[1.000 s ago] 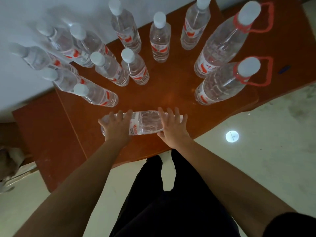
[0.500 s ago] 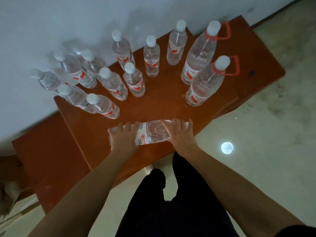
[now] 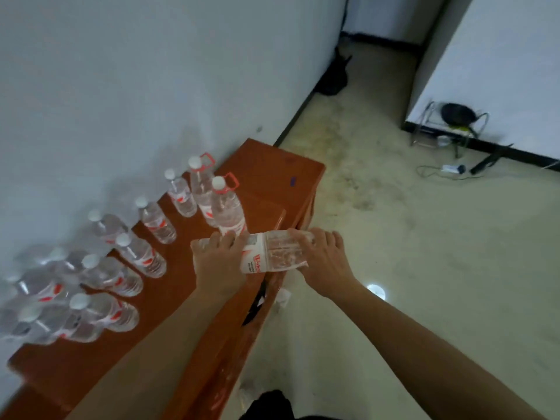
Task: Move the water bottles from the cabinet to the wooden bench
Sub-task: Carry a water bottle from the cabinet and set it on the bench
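A clear water bottle with a white and red label lies sideways between my hands, lifted at the front edge of the reddish wooden bench. My left hand grips its cap end and my right hand grips its base end. Several small bottles with white caps stand on the bench along the wall. Two larger bottles with red carry handles stand just behind my left hand.
A white wall runs behind the bench. Pale floor spreads to the right, with a bright light spot. A dark bag sits in the far corner. A metal rack and a power strip with cables lie by the right wall.
The view has swung up and to the right, away from the bench top. Both hands have lifted the sideways bottle off the bench and carried it toward the bench's front edge.
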